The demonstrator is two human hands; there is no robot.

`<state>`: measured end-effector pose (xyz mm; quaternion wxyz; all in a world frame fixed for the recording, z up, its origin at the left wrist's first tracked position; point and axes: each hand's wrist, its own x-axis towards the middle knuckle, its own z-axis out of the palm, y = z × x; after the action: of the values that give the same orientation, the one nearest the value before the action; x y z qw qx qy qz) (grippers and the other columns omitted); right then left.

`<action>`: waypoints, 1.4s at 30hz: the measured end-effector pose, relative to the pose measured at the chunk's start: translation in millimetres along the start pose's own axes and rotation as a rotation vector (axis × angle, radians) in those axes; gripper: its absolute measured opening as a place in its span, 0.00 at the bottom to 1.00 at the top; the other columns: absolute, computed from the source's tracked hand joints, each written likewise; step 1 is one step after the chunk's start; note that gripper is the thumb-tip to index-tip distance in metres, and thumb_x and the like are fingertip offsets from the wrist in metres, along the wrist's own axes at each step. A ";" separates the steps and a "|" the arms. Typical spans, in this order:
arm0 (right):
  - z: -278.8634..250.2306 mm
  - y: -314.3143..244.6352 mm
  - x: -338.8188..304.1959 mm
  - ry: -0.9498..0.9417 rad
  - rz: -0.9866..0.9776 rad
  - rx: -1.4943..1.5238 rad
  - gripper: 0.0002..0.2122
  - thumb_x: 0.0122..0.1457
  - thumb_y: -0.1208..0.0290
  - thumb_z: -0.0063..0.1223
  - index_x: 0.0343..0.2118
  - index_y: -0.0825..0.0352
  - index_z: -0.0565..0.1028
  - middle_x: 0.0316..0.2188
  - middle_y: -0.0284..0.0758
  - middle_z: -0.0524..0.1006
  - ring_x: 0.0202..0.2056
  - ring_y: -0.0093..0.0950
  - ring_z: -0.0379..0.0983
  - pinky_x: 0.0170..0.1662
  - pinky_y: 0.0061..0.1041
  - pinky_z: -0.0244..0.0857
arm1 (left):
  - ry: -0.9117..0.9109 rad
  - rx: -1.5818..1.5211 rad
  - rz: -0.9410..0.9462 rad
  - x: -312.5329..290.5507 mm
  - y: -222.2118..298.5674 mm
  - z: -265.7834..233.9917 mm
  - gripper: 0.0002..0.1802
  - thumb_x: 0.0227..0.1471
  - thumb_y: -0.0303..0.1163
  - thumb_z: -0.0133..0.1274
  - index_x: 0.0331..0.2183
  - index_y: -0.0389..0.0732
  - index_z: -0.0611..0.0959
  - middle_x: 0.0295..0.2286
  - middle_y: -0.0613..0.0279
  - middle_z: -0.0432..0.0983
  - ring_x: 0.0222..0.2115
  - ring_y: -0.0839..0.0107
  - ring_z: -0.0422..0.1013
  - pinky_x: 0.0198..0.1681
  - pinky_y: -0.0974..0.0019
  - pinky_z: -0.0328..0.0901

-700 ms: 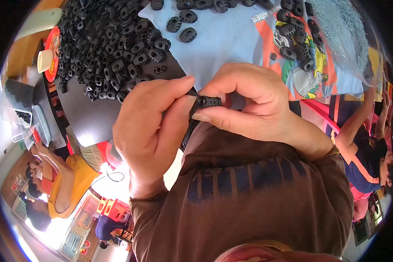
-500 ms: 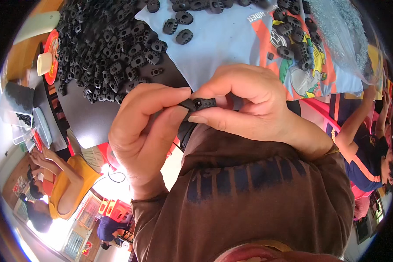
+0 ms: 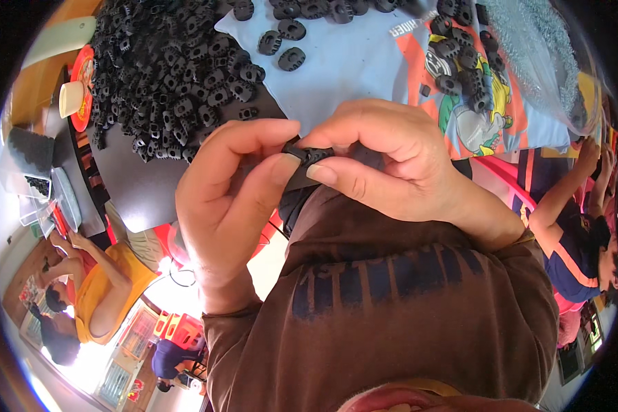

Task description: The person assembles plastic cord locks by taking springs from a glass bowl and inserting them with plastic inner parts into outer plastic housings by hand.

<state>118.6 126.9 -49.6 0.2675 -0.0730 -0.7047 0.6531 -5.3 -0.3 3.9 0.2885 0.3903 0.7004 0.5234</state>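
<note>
Between my two hands, above the near edge of the table, is a small black plastic part [image 3: 316,157] with a notched edge. My left hand [image 3: 220,185] pinches its left end between thumb and forefinger. From the other side, my right hand [image 3: 398,165] grips the part with thumb and forefinger, covering some of it. Beyond my left hand lies a large heap of similar black parts [image 3: 178,82]. Several loose black pieces [image 3: 292,59] rest on a light-blue printed cloth [image 3: 329,86] beyond my right hand.
A dark tabletop [image 3: 127,185] shows beside the heap. A clear bag of pale-blue bits [image 3: 542,55] lies at the far right. At the left are a red plate [image 3: 84,75] and a cream cup [image 3: 70,100]. Other people sit at left [image 3: 110,295] and right [image 3: 573,240].
The black part has turned slightly between my fingers, and my right thumb has shifted up along it. My left fingers have risen a little. The heap stays as it was.
</note>
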 end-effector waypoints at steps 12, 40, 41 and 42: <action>-0.4 1.4 -4.6 -0.037 0.020 -0.052 0.06 0.51 0.79 0.57 0.32 0.71 0.75 0.23 0.33 0.74 0.24 0.21 0.69 0.27 0.19 0.60 | 0.012 0.274 0.186 -0.3 -2.6 3.1 0.08 0.43 0.17 0.56 0.31 0.32 0.80 0.25 0.58 0.75 0.23 0.69 0.70 0.28 0.72 0.64; 7.0 6.9 1.8 0.071 0.000 -0.050 0.05 0.52 0.72 0.54 0.29 0.67 0.73 0.24 0.37 0.73 0.28 0.37 0.71 0.29 0.30 0.63 | 0.057 0.111 0.045 1.9 -7.8 3.2 0.08 0.46 0.17 0.53 0.33 0.34 0.79 0.27 0.62 0.74 0.24 0.78 0.67 0.27 0.77 0.61; 6.5 7.2 1.5 0.063 -0.015 -0.068 0.05 0.52 0.71 0.54 0.30 0.66 0.73 0.24 0.37 0.73 0.28 0.37 0.71 0.29 0.31 0.63 | 0.056 0.111 0.044 2.8 -7.7 2.7 0.08 0.46 0.17 0.53 0.33 0.34 0.79 0.27 0.62 0.74 0.24 0.78 0.67 0.27 0.77 0.61; 5.5 7.3 0.8 0.065 -0.012 -0.067 0.05 0.52 0.71 0.54 0.30 0.66 0.73 0.24 0.37 0.73 0.28 0.37 0.71 0.29 0.31 0.63 | 0.032 0.180 0.094 3.7 -7.8 2.4 0.08 0.46 0.17 0.53 0.33 0.34 0.79 0.26 0.61 0.73 0.23 0.76 0.68 0.26 0.75 0.61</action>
<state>113.5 123.4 -56.5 0.2918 -0.0988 -0.7177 0.6245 -7.2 3.0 -4.3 0.2159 0.4386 0.7302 0.4774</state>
